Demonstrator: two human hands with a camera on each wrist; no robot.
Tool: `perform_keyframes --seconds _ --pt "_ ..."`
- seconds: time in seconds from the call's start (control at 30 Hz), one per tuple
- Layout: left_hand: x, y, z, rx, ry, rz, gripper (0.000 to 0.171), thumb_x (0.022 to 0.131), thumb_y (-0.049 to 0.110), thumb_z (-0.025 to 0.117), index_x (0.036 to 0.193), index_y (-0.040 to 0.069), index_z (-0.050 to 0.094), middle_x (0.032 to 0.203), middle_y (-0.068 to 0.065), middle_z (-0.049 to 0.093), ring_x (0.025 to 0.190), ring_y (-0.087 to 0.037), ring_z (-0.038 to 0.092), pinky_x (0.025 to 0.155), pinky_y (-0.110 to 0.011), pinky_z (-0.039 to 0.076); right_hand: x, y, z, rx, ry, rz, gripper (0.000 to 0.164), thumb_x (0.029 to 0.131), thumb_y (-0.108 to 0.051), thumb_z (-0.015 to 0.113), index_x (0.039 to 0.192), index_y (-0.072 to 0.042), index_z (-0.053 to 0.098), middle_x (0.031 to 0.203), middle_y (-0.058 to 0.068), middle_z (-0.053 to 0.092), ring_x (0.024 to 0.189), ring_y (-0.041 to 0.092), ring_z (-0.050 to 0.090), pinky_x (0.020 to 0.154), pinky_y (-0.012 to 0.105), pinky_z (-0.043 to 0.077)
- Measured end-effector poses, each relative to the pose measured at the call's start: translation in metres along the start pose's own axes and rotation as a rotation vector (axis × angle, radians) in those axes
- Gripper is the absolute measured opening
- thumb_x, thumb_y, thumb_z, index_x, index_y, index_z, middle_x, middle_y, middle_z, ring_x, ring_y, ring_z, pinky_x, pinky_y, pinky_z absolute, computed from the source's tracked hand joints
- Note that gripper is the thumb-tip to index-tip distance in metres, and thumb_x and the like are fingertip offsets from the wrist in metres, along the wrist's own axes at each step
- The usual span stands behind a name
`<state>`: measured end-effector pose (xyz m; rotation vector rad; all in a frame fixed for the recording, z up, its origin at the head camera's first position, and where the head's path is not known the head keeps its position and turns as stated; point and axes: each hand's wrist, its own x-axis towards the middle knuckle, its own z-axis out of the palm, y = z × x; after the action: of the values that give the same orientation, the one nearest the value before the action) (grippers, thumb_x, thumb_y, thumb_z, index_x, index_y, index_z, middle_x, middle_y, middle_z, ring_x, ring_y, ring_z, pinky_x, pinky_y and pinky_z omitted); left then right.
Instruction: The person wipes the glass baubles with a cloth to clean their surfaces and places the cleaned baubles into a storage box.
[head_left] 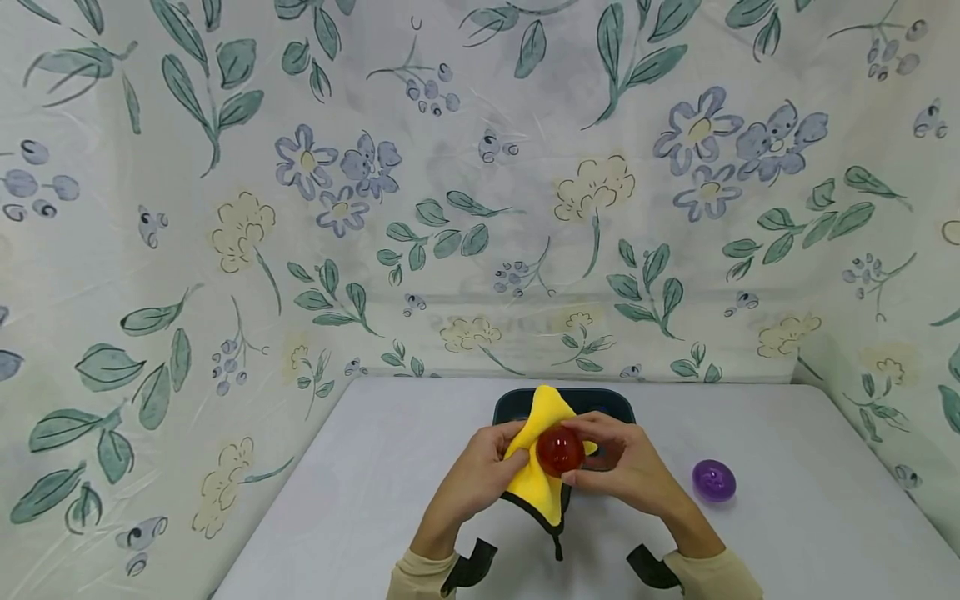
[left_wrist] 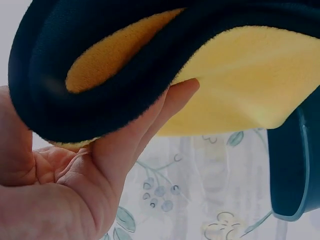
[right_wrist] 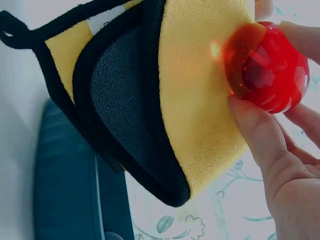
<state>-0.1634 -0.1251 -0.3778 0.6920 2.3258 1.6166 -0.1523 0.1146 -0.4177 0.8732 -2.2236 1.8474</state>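
Observation:
My left hand (head_left: 476, 475) grips a yellow cloth (head_left: 534, 492) with dark edging and a hanging loop, held above the table. In the left wrist view the cloth (left_wrist: 240, 75) folds over the fingers, and its dark border hides part of the hand. My right hand (head_left: 630, 471) pinches a shiny red see-through ball (head_left: 560, 451) between thumb and fingers. The ball (right_wrist: 272, 70) lies against the yellow side of the cloth in the right wrist view. A dark patch shows on the cloth's other side.
Behind the cloth stands a dark teal tray (head_left: 512, 403), its inside mostly hidden by the cloth and hands. To the right of my right hand, a purple ball (head_left: 714, 481) sits on the white table (head_left: 360, 483). A flower-patterned curtain (head_left: 525, 225) hangs at the back and sides.

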Motion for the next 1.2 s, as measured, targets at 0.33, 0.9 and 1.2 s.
perform_keyframes --seconds 0.33,0.9,1.2 --pt "-0.001 0.0 0.005 -0.013 -0.008 -0.03 0.043 0.101 0.014 0.06 0.141 -0.002 0.057 0.108 -0.018 0.074 0.079 -0.015 0.072 0.078 -0.032 0.065 0.001 0.005 -0.003 -0.011 0.084 0.006 0.05 0.085 -0.006 0.081 0.133 -0.002 0.067 0.13 0.021 0.065 0.112 0.011 0.072 0.085 0.029 0.063" --pt "-0.003 0.005 0.004 -0.019 -0.015 -0.03 0.042 0.1 0.012 0.06 0.138 -0.005 0.059 0.105 -0.019 0.075 0.08 -0.016 0.073 0.077 -0.034 0.065 0.003 0.01 -0.01 0.021 0.11 0.079 0.053 0.087 -0.007 0.08 0.136 -0.001 0.062 0.137 0.024 0.062 0.111 0.004 0.069 0.093 0.029 0.061" --pt "-0.004 0.008 0.003 -0.056 0.005 -0.026 0.045 0.1 0.012 0.059 0.142 -0.005 0.057 0.107 -0.019 0.075 0.081 -0.017 0.073 0.078 -0.034 0.065 0.003 0.012 -0.011 -0.009 0.099 0.099 0.059 0.086 -0.01 0.081 0.14 0.002 0.059 0.137 0.023 0.061 0.12 0.037 0.07 0.094 0.034 0.062"
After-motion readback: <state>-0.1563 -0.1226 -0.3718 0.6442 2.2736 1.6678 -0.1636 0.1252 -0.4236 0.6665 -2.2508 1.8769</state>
